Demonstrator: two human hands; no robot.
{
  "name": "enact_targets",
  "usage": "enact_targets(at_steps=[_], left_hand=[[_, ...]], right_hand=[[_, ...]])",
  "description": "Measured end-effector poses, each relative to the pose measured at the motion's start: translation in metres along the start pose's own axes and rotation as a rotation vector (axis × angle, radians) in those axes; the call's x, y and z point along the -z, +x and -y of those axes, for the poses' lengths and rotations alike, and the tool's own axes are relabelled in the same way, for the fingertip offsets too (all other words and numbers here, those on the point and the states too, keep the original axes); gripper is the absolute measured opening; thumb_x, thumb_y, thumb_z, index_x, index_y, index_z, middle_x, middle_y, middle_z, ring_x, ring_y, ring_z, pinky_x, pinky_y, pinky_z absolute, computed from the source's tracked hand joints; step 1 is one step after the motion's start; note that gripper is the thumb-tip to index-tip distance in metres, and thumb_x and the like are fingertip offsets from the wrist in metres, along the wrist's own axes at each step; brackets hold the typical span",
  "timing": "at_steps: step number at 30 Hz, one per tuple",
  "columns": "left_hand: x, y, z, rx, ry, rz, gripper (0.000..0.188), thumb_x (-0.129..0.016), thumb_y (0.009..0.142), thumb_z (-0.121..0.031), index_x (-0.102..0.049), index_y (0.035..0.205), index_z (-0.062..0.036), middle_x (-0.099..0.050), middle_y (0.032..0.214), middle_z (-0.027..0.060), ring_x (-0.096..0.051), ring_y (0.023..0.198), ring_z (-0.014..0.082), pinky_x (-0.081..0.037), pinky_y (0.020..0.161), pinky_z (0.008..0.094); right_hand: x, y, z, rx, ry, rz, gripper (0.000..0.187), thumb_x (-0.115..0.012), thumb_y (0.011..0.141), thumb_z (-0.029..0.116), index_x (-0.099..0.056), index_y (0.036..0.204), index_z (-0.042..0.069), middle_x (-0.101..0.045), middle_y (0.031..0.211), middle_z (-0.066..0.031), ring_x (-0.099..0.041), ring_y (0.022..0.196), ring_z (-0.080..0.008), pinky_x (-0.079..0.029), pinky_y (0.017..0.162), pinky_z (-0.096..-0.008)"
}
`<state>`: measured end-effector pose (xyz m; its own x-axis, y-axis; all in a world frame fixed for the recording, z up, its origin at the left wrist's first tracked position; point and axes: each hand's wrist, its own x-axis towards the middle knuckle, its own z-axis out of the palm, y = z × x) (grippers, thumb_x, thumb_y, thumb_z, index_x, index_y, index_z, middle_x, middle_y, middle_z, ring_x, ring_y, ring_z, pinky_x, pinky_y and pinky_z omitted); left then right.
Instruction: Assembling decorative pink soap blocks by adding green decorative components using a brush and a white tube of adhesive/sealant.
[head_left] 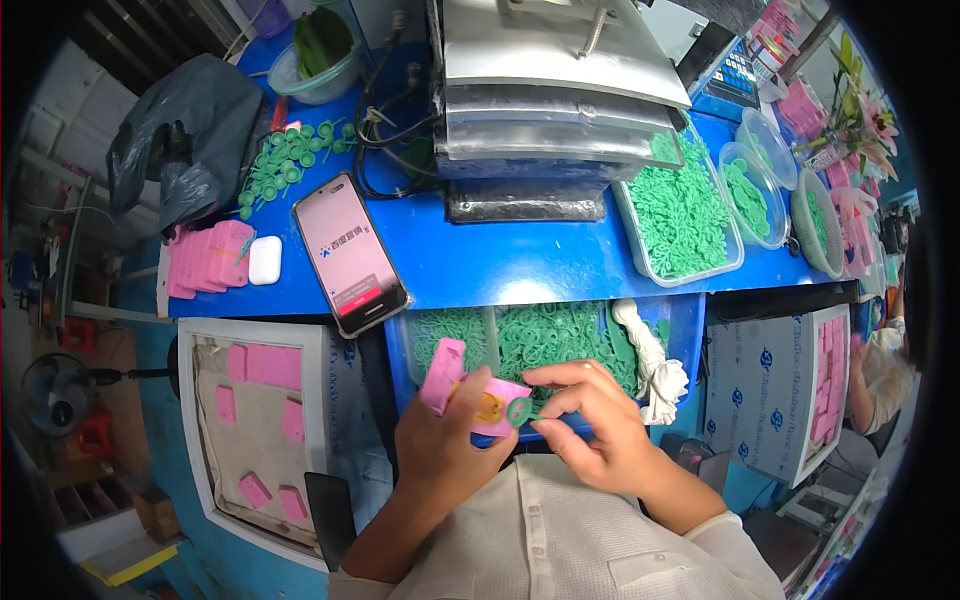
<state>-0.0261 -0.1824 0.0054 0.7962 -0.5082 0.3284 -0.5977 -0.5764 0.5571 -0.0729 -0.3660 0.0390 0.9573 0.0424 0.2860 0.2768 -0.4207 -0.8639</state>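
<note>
My left hand [455, 435] grips a pink rubber mould [442, 372] that is folded open, with a yellowish patch showing inside. At the mould's right end is a small green ring-shaped wax piece [519, 410]. Its thin stem is pinched between the thumb and fingertips of my right hand [605, 430]. The piece still touches or overlaps the mould; I cannot tell whether it is free of it. Below both hands lies a blue tray [692, 335], holding many similar green pieces [555, 340] and a twisted white cloth [655, 370] at its right.
A metal press-like machine [545, 130] stands on the blue table [480, 270]. Around it are a phone [350, 255], a white case [265, 261], stacked pink moulds [210, 258] and a clear box of green pieces [680, 220]. White-framed boxes [255, 440] with pink moulds flank me. Another person [880, 370] is far right.
</note>
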Motion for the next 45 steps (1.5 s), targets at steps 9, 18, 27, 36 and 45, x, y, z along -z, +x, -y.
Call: enact_targets(at_steps=[9,18,27,36,45], left_hand=[[0.013,0.003,0.01,0.477,-1.288,-0.16,0.09,-0.079,0.077,-0.03,-0.025,0.138,0.0082,-0.06,0.098,0.0105,-0.059,0.086,0.0157,-0.047,0.079,0.0323],[-0.001,0.006,-0.019,0.517,-1.281,-0.159,0.079,-0.069,0.078,0.006,-0.017,0.138,0.0111,-0.061,0.096,0.0086,-0.061,0.091,0.0133,-0.044,0.095,0.0328],[-0.003,0.007,-0.021,0.509,-1.249,-0.171,0.073,-0.068,0.079,0.006,-0.023,0.136,0.0121,-0.062,0.093,0.007,-0.061,0.088,0.0117,-0.044,0.094,0.0314],[-0.009,0.002,-0.033,0.405,-1.076,-0.2,0.038,-0.069,0.08,0.003,-0.052,0.114,0.0063,-0.065,0.091,0.0055,-0.061,0.086,0.0115,-0.038,0.099,0.0357],[-0.011,0.006,-0.024,0.357,-0.951,-0.265,0.03,-0.068,0.083,-0.002,-0.055,0.11,0.0006,-0.067,0.084,0.0025,-0.063,0.087,0.0136,-0.027,0.107,0.0417]], right_hand=[[-0.001,-0.002,-0.005,-0.083,-0.019,-0.025,0.016,-0.068,0.078,0.003,-0.056,0.087,0.003,-0.063,0.104,-0.0148,-0.059,0.084,-0.0286,-0.047,0.074,-0.0361],[-0.009,-0.002,-0.002,-0.054,-0.086,0.009,0.017,-0.068,0.074,0.002,-0.056,0.087,0.002,-0.062,0.101,-0.0143,-0.059,0.083,-0.0301,-0.048,0.071,-0.0365],[-0.01,-0.001,-0.001,-0.044,-0.081,-0.005,0.015,-0.067,0.072,0.002,-0.056,0.084,0.001,-0.062,0.099,-0.0147,-0.058,0.081,-0.0303,-0.048,0.069,-0.0368],[-0.012,-0.005,-0.002,-0.073,-0.027,-0.02,0.01,-0.063,0.075,0.002,-0.056,0.081,0.001,-0.061,0.1,-0.015,-0.057,0.082,-0.0298,-0.047,0.072,-0.0349],[-0.01,-0.01,-0.018,-0.583,1.002,0.08,0.015,-0.05,0.086,0.008,-0.062,0.083,-0.001,-0.056,0.118,-0.0146,-0.052,0.103,-0.0198,-0.041,0.089,-0.0333]])
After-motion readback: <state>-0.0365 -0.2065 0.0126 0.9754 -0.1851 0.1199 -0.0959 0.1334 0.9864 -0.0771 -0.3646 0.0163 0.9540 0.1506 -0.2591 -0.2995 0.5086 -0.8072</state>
